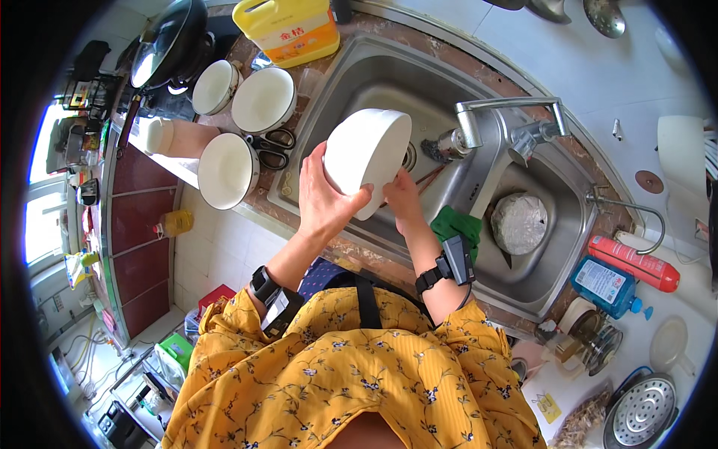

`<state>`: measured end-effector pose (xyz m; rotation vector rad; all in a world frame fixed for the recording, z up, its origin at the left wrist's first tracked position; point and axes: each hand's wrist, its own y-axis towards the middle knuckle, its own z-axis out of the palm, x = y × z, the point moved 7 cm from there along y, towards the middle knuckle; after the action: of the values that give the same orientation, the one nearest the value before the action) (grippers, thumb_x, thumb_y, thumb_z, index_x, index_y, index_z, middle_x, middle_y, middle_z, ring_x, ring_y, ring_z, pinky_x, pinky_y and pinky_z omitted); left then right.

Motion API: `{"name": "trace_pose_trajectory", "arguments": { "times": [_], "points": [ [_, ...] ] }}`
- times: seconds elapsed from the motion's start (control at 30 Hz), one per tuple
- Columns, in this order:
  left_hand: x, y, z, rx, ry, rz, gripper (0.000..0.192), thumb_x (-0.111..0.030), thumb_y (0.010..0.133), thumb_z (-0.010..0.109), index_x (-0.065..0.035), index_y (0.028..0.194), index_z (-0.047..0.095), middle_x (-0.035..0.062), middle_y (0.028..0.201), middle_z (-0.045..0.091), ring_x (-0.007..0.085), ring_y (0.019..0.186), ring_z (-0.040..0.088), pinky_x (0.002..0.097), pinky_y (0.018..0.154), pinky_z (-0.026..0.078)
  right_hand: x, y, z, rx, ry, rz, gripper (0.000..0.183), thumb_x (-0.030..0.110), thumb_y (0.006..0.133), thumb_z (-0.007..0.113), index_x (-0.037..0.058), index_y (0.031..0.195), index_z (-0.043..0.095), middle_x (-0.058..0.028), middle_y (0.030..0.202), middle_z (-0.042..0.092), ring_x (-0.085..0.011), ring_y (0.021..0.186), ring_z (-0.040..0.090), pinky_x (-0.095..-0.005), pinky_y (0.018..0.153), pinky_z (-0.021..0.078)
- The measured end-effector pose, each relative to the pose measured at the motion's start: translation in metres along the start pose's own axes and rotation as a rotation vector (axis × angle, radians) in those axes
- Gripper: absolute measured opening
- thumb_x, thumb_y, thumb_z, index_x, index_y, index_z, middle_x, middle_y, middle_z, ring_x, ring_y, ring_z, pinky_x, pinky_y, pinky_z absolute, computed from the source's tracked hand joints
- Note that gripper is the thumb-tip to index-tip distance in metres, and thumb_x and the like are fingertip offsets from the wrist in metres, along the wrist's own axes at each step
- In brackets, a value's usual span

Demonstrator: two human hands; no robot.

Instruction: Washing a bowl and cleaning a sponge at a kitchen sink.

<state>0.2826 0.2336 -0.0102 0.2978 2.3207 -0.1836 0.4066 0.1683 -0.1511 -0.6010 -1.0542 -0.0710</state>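
Observation:
My left hand [331, 193] is closed around a smooth white bowl [367, 151], which is tilted on its side above the large steel basin [381, 84]. The thumb presses the near edge while the fingers wrap the left wall. My right hand [403, 196] is curled at the bowl's lower right edge; its fingertips are partly hidden, so its grip is unclear. Brown chopsticks [431, 178] lie in the basin beyond that hand. Partly behind the bowl is the drain [411, 157]. A green cloth [457, 227] drapes over the sink's front edge beside my right forearm.
A chrome faucet [510, 104] reaches over the basin. The smaller basin [538, 283] contains a round, silvery object [519, 223]. Left on the counter are white bowls [263, 101], black-handled scissors [274, 149] and a yellow jug [289, 33]. A blue bottle [603, 286] lies at right.

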Motion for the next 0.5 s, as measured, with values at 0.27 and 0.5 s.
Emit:
{"name": "trace_pose_trajectory", "arguments": {
  "times": [0.27,0.5],
  "points": [
    [-0.041,-0.010,-0.014,-0.019,0.121,0.432,0.085,-0.029,0.048,0.068,0.0023,0.121,0.038,0.0193,0.103,0.047,0.0333,0.096,0.047,0.0417,0.086,0.038,-0.013,0.020,-0.003,-0.085,-0.322,-0.264,0.041,0.018,0.079,0.061,-0.0003,0.114,0.049,-0.0101,0.104,0.061,-0.0199,0.087,0.062,-0.0304,0.073,0.0489],
    [-0.041,-0.028,-0.034,0.080,0.115,0.761,0.095,-0.041,0.045,0.078,-0.0003,0.122,0.040,0.0175,0.110,0.049,0.0323,0.096,0.050,0.0431,0.085,0.038,-0.003,0.013,-0.004,0.147,0.282,-0.131,0.040,0.025,0.085,0.056,0.0048,0.119,0.049,-0.0094,0.109,0.058,-0.0213,0.101,0.056,-0.0336,0.083,0.0474]
  ]
}}
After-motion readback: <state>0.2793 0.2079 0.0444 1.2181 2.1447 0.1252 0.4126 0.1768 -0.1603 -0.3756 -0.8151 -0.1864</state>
